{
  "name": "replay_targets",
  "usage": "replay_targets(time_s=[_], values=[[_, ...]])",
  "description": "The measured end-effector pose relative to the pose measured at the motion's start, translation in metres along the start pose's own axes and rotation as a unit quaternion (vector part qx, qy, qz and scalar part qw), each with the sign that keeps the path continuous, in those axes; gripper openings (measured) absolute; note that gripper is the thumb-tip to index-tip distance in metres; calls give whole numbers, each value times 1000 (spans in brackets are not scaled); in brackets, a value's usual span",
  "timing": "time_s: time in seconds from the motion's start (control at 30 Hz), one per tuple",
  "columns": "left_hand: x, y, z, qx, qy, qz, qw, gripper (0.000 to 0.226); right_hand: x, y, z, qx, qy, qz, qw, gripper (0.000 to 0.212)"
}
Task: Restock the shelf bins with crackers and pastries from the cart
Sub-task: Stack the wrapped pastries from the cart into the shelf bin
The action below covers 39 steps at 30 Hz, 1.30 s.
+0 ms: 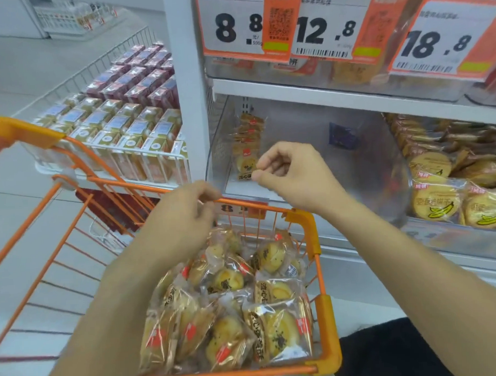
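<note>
An orange wire cart point(323, 272) stands low in the middle with several wrapped yellow pastries point(231, 309) piled in it. Behind it, on the lower shelf, is a clear plastic bin point(339, 167), mostly bare. A short row of the same pastry packs point(247, 148) stands along the bin's left wall. My right hand point(291, 175) is inside the bin's mouth, its fingertips pinched at the edge of the front pack. My left hand point(186, 215) hovers over the cart's far rim with curled fingers; what it holds, if anything, is hidden.
A neighbouring bin point(452, 180) to the right is full of round banana crackers. Price cards point(314, 25) hang from the upper shelf over my hands. To the left, a white wire basket point(121, 130) holds rows of boxed goods. A white shelf post point(187, 91) stands between them.
</note>
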<state>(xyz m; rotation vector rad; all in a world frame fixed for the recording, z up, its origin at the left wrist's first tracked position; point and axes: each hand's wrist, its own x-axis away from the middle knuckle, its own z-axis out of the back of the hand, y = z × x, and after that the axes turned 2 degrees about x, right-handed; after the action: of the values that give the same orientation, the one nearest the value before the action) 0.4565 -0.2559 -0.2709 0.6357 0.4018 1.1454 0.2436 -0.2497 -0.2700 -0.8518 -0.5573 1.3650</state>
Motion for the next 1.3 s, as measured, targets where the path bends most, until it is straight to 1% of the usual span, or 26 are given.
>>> replay_targets(time_s=[0.07, 0.1, 0.13, 0.2, 0.27, 0.3, 0.37, 0.4, 0.5, 0.53, 0.57, 0.63, 0.67, 0.7, 0.77, 0.83, 0.93, 0.97, 1.03, 1.1, 1.17, 1.23, 1.27, 1.3], values=[[4, -17, 9, -34, 12, 42, 998, 18, 29, -6, -8, 7, -52, 39, 998, 13], [7, -26, 12, -66, -3, 64, 996, 19, 41, -8, -11, 26, -107, 55, 992, 12], [11, -34, 15, -111, -31, 86, 990, 26, 51, -10, -13, 61, -178, 69, 980, 13], [20, -47, 17, -195, -109, 133, 966, 45, 65, -11, -9, 138, -324, 81, 933, 22], [28, -55, 16, -207, -160, 176, 949, 62, 73, -10, -4, 182, -418, 63, 888, 34], [32, -56, 15, -198, -172, 192, 946, 68, 76, -9, -4, 221, -441, 62, 868, 40], [35, -57, 11, -179, -183, 214, 943, 74, 80, -6, -7, 300, -463, 82, 830, 50], [35, -59, 8, -170, -185, 222, 942, 75, 81, -5, -8, 309, -472, 85, 821, 51], [33, -60, 3, -172, -193, 231, 938, 81, 83, -6, -7, 283, -476, 62, 830, 53], [31, -61, 2, -175, -191, 233, 937, 82, 82, -5, -7, 286, -480, 53, 828, 53], [30, -62, 2, -181, -186, 232, 937, 83, 81, -4, -11, 299, -490, 47, 818, 52], [27, -64, 1, -198, -179, 241, 933, 85, 81, 2, -19, 337, -512, 44, 789, 42], [26, -66, 0, -204, -178, 250, 930, 85, 80, 6, -24, 350, -515, 38, 782, 37], [25, -67, -1, -206, -181, 260, 926, 83, 78, 9, -27, 350, -513, 27, 783, 37], [22, -70, -2, -205, -182, 270, 923, 67, 77, 12, -32, 344, -515, 10, 785, 38], [21, -71, -2, -212, -168, 268, 924, 55, 79, 8, -30, 343, -520, 23, 781, 38], [20, -72, 0, -218, -147, 274, 925, 57, 79, -1, -10, 308, -523, 17, 794, 52], [20, -72, 2, -216, -137, 273, 927, 58, 77, -2, -2, 290, -518, 15, 805, 55], [20, -69, 7, -199, -102, 270, 936, 59, 71, 0, 11, 224, -486, 10, 845, 54], [22, -61, 12, -166, -30, 255, 952, 60, 64, 5, 20, 136, -439, 5, 888, 49], [27, -47, 18, -92, 58, 239, 965, 58, 57, 10, 29, 39, -382, -19, 923, 46], [29, -34, 20, 30, 131, 216, 967, 56, 54, 11, 36, -62, -323, -62, 942, 48], [30, -28, 20, 106, 147, 205, 962, 56, 53, 10, 38, -109, -292, -79, 947, 48], [29, -23, 20, 195, 147, 193, 950, 55, 52, 9, 38, -158, -261, -92, 948, 48]])
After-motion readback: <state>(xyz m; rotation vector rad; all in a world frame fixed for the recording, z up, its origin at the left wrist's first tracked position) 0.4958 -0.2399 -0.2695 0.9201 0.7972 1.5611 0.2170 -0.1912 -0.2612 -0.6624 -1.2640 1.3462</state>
